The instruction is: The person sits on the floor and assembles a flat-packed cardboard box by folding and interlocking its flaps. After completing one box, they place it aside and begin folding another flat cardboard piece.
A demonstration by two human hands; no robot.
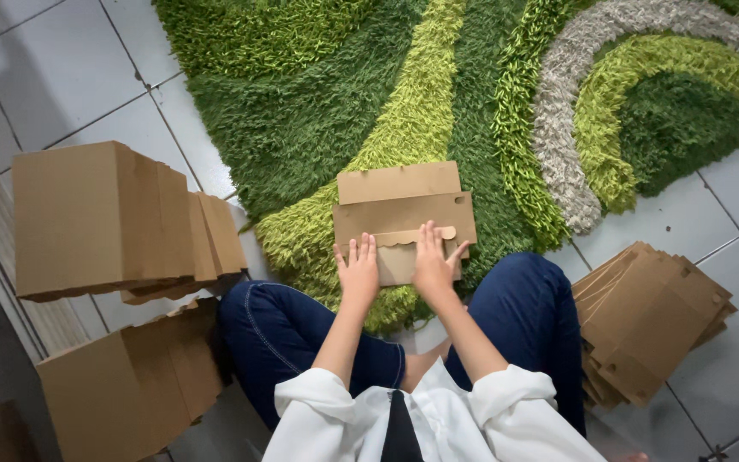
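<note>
A flat brown cardboard box blank [404, 210] lies on the green shag rug [318, 111] in front of my knees. Its near flap with a scalloped edge is folded toward me. My left hand [358, 272] rests flat on the left part of that flap, fingers together and stretched out. My right hand [432, 259] presses down on the flap's middle, fingers spread slightly. Neither hand grips anything; both lie palm down on the cardboard.
Folded-up cardboard boxes [104, 218] stand stacked at the left on the grey tiled floor [62, 77], with another box [130, 385] nearer me. A pile of flat cardboard blanks [652, 321] lies at the right beside my knee.
</note>
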